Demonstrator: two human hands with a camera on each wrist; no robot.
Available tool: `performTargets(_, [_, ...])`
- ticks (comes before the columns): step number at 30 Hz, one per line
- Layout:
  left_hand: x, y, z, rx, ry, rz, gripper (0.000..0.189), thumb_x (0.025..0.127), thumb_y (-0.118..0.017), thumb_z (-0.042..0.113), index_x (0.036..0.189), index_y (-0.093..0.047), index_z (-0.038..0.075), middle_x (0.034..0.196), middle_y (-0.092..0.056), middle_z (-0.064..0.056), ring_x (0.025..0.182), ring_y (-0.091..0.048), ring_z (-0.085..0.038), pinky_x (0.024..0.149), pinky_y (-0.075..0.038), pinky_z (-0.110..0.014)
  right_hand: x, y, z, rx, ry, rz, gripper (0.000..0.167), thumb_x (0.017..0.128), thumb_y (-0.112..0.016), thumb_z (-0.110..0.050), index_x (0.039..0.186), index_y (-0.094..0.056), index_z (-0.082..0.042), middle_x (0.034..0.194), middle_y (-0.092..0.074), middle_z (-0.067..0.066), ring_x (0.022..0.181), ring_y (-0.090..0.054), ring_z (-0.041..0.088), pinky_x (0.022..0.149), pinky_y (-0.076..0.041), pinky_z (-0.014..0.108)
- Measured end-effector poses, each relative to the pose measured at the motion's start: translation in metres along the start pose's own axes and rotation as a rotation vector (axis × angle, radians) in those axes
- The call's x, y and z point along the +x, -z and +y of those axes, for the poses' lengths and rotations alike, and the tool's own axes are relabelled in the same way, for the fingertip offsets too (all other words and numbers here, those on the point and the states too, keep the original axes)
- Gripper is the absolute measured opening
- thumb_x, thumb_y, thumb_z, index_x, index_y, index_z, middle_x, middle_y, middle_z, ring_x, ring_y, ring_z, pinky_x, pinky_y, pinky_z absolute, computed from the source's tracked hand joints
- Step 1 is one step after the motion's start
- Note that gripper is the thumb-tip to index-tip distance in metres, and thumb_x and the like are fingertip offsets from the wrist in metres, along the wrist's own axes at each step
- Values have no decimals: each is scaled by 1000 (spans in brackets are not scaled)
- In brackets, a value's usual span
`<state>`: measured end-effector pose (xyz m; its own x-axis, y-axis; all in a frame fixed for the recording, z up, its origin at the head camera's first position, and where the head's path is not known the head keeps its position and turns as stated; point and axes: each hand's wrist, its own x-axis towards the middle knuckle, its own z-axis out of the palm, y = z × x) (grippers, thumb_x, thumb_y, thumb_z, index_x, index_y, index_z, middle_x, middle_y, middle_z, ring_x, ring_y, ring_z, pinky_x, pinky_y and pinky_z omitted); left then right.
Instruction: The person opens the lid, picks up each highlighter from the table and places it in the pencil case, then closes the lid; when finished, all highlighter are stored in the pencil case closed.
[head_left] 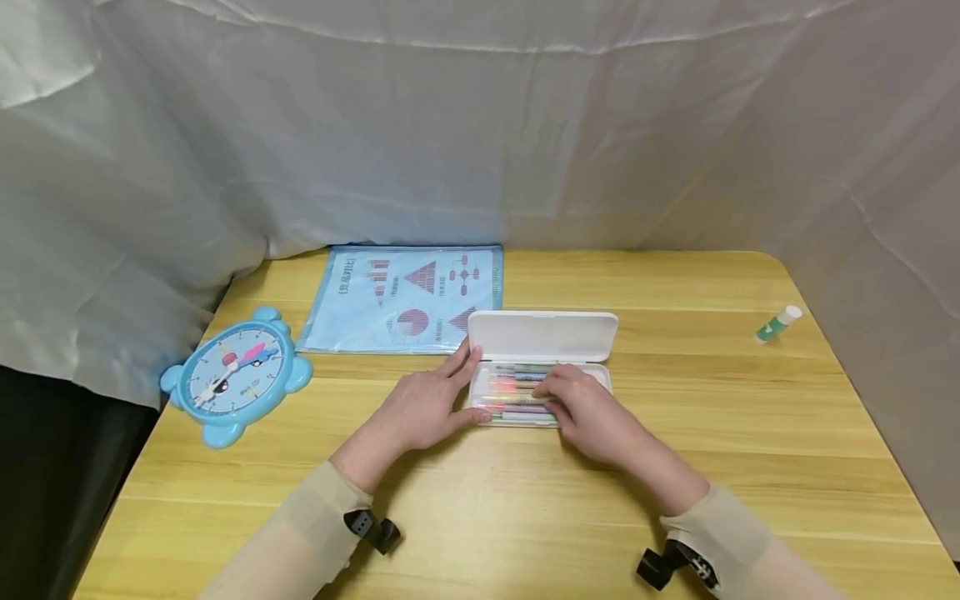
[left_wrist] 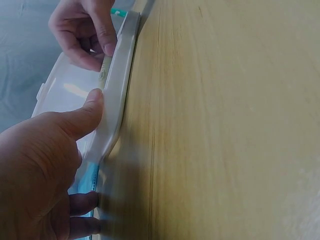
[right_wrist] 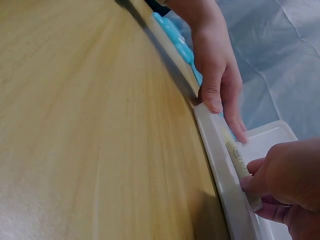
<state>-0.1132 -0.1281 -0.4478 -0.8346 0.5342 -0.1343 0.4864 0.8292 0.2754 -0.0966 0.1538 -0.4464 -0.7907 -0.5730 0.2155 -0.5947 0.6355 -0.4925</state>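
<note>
A white pencil case [head_left: 543, 337] lies on the table with its lid tipped back. Several coloured pens [head_left: 510, 408] fill its tray side by side. My left hand [head_left: 423, 408] holds the case at its left end, thumb at the front corner and forefinger by the hinge. Over the tray, my right hand [head_left: 592, 412] pinches a pale yellow pen [right_wrist: 238, 156] between thumb and fingers. That pen lies lengthwise along the front wall of the case in the right wrist view, one end hidden by the fingers.
Behind the case, to the left, lies a blue printed pouch [head_left: 375, 312]. Farther left is a blue toy clock [head_left: 236, 375] with rounded knobs. A glue stick [head_left: 777, 325] lies near the table's right edge. A grey curtain [head_left: 525, 133] hangs along the back.
</note>
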Motion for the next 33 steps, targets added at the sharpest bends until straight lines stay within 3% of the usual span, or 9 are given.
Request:
performTargets(10, [0,0,0,9,-7,1,96,102,-51,71,169,-13,15,175,-9,-5,84,-71,-25,72,-54,-40,0,-3,-4,-53,31,18,19,91,-74,10,105,-81,-1,101,-65,4,99,-65,22,88,-56,40])
performTargets(25, [0,-1,0,0,-6,8,95,102,-52,71,169,-13,16,174,-10,-5,102,-72,-31,79,-56,-45,-3,-3,-4,-55,43,27,10,94,-78,3,102,-81,-1,100,-64,2,99,-63,20,86,-56,38])
performTargets(33, [-1,0,0,5,-6,10,94,102,-53,69,169,-14,15,175,-10,-6,87,-72,-27,73,-54,-42,-3,12,-1,-3,-9,12,13,97,-78,-7,109,-79,-3,101,-67,1,97,-63,18,85,-56,40])
